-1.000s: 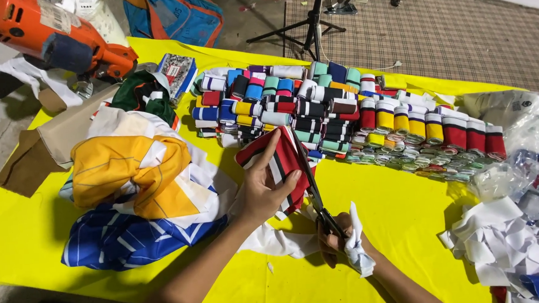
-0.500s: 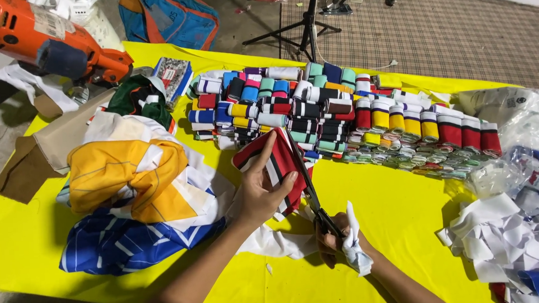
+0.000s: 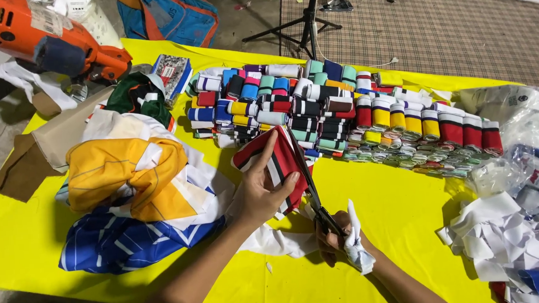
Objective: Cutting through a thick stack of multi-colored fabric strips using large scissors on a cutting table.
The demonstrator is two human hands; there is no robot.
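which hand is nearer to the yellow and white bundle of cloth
Left. The left hand grips the red striped cloth just right of the yellow and white bundle. The right hand, working the scissors, sits farther right, beyond the left hand.

scissors [image 3: 311, 189] advanced further along striped red cloth [image 3: 276, 163]

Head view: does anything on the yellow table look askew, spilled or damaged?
Mostly orderly: the folded striped bands lie in neat rows. Only the white fabric scraps are strewn loosely at the table's right edge. The left hand holds a red striped piece against scissors gripped by the right hand.
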